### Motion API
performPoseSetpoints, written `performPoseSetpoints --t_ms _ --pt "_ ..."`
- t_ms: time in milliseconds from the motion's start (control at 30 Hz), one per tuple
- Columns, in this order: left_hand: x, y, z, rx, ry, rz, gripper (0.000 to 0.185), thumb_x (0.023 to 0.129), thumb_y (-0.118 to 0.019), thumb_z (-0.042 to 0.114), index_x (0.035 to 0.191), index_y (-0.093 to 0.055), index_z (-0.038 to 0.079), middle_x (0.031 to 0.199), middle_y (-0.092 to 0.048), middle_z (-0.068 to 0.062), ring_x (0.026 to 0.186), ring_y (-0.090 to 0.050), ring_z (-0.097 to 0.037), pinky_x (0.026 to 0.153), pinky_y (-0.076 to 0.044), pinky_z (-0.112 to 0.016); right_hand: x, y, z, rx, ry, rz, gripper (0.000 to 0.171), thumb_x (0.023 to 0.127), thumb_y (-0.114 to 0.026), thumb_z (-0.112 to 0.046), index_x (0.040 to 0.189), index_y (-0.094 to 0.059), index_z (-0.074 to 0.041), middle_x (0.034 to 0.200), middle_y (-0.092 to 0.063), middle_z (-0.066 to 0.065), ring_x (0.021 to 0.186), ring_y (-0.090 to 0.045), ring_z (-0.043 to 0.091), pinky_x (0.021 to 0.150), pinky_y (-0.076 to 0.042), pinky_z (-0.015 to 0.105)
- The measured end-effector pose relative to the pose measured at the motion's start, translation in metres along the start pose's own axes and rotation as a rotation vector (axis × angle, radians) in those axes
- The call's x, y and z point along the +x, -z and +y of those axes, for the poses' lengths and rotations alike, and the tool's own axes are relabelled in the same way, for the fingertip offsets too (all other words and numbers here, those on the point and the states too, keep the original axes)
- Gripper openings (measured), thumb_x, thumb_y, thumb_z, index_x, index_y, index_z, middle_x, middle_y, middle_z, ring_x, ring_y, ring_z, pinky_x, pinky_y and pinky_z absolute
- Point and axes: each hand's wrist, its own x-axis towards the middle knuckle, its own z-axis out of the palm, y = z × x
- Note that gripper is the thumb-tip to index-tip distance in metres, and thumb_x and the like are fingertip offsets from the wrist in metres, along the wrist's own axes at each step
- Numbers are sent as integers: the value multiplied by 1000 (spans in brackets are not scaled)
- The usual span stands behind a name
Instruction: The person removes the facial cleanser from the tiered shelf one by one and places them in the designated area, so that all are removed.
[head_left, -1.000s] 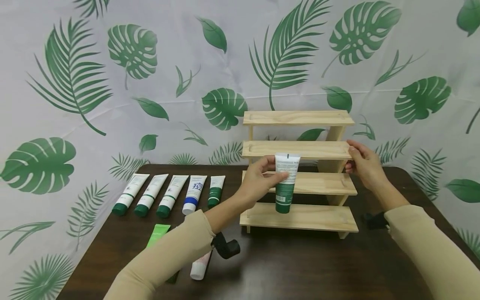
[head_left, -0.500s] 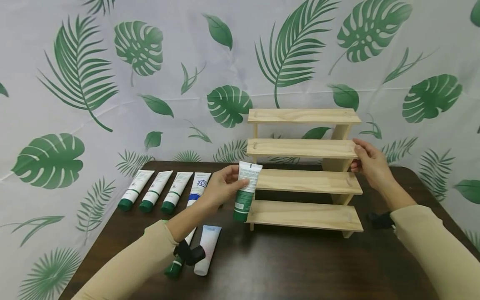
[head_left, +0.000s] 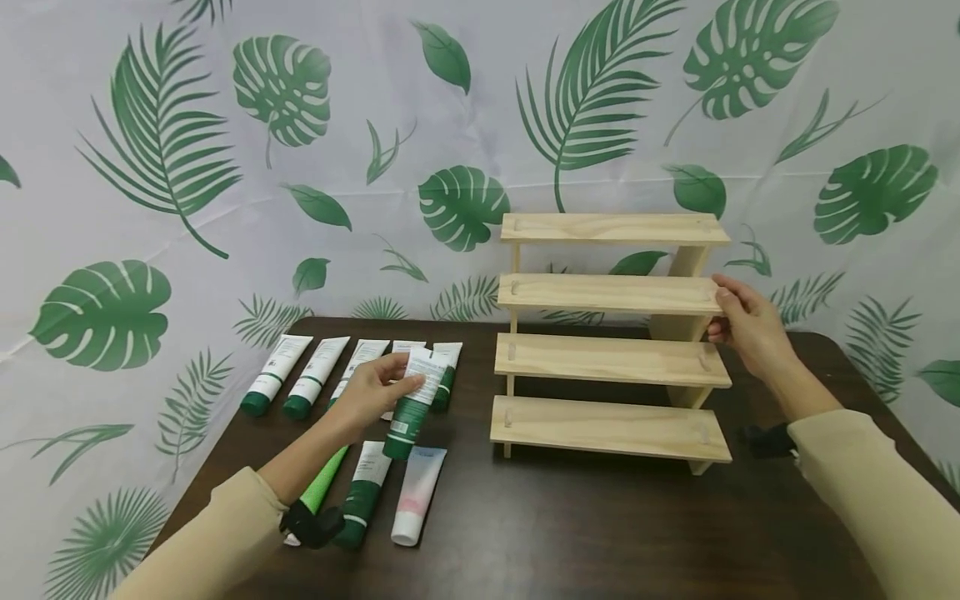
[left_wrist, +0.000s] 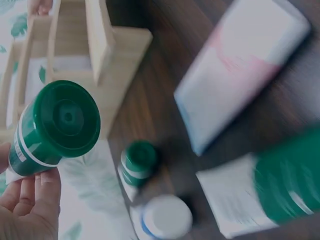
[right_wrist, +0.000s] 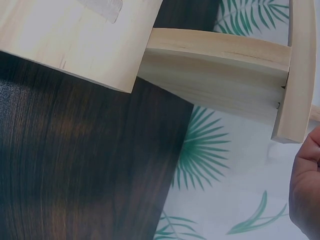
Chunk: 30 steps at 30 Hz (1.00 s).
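Observation:
My left hand [head_left: 371,392] grips a white tube with a green cap [head_left: 411,406], cap down, above the left part of the dark table [head_left: 600,533]. The left wrist view shows the same tube's cap [left_wrist: 62,117] end-on with my fingers [left_wrist: 30,200] beside it. My right hand [head_left: 742,321] holds the right end of the second shelf of a wooden four-step rack [head_left: 611,354]. The rack's shelves are bare. In the right wrist view the rack's side boards [right_wrist: 220,70] fill the top and my right hand [right_wrist: 306,185] shows at the right edge.
A row of tubes [head_left: 300,385] lies at the table's back left. Nearer lie a bright green tube [head_left: 324,482], a green-capped tube [head_left: 363,493] and a pink-and-white tube [head_left: 416,493]. A leaf-print cloth [head_left: 225,167] hangs behind.
My left hand has carried the green-capped tube leftward and down, away from the rack's front to above the lying tubes. The right hand stays on the rack.

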Motion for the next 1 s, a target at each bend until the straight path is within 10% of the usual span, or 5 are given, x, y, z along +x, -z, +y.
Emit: performPoseSetpoints --t_ms 567,733,1000 --pt "-48 77 -73 172 258 62 69 100 -55 33 147 -31 -12 143 -43 -35 102 -58 -33 78 -54 -36 -2 1 -1 53 0 -7 60 102 -48 -28 155 -25 -9 82 -59 -9 60 -58 3 54 -52 15" --pt "-58 96 -92 255 280 58 67 102 -51 33 145 -30 -15 144 -39 -38 129 -45 -50 96 -50 -53 -3 1 -2 34 4 -11 62 102 -48 -30 155 -24 -9 80 -58 -9 61 -58 2 55 -52 15" --pt "-67 111 -117 327 281 90 62 101 -53 27 138 -37 -20 137 -46 -40 124 -49 -52 97 -47 -56 -3 -2 -2 22 5 -17 65 101 -49 -32 156 -23 -8 81 -58 -9 61 -57 3 55 -52 15"
